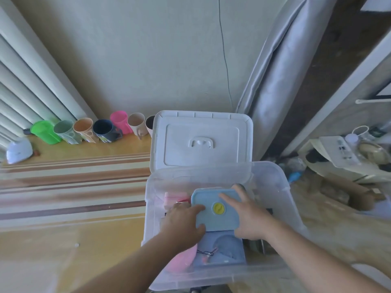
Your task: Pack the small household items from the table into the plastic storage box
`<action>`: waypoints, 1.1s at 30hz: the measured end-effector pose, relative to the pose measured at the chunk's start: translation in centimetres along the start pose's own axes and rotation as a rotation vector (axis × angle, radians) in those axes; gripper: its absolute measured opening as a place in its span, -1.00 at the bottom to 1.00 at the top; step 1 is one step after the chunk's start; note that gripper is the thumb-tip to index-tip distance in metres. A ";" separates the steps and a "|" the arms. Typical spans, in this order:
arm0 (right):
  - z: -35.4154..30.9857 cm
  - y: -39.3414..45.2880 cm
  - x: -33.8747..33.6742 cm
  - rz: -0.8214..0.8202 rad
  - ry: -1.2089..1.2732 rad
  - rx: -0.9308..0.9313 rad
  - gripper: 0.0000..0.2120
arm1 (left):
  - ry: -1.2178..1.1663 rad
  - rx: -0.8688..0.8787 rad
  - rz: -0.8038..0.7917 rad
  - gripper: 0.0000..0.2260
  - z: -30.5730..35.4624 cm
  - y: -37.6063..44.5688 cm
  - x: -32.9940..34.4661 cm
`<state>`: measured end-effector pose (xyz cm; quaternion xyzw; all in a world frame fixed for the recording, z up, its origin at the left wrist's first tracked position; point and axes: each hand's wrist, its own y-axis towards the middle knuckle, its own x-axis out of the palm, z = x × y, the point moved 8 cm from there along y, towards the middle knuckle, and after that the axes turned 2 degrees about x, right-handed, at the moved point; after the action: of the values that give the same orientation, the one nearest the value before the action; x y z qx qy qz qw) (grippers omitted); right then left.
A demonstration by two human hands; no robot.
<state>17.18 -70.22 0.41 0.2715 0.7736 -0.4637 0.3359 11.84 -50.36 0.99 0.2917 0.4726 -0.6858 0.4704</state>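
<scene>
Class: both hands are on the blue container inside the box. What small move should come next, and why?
Probably lower the blue container flat and let go: the left hand and right hand hold it inside the box, above items already packed.

The clear plastic storage box (220, 278) stands open at the table's (69, 240) right edge, its white lid (201, 140) propped upright behind it. Inside, a light-blue container (215, 210) with a yellow round valve (219, 208) lies flat atop pink (182, 261) and pale-blue items (222, 248).
</scene>
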 end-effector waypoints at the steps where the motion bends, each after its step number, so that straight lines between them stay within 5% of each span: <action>1: -0.3 -0.3 0.2 -0.004 -0.018 -0.016 0.04 | -0.005 -0.014 0.001 -0.42 -0.3 -0.1 -0.2; 10: 0.3 -0.8 1.2 0.030 0.069 -0.042 0.09 | 0.143 0.018 -0.094 -0.47 -0.3 0.4 1.0; 18: -0.5 -0.4 2.3 0.185 -0.007 -0.030 0.04 | 0.290 0.116 0.105 -0.30 0.5 -0.3 -0.2; 24: 0.7 0.6 2.3 0.187 0.004 -0.014 0.17 | 0.167 0.077 -0.101 -0.27 -1.0 0.0 0.5; 33: -7.0 0.0 -7.8 0.388 0.229 -0.095 -0.41 | -0.047 0.151 0.293 -0.65 -3.6 0.0 -14.5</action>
<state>20.17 -64.81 8.85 0.4498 0.7610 -0.3196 0.3411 17.32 -41.70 11.80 0.3760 0.3610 -0.6501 0.5529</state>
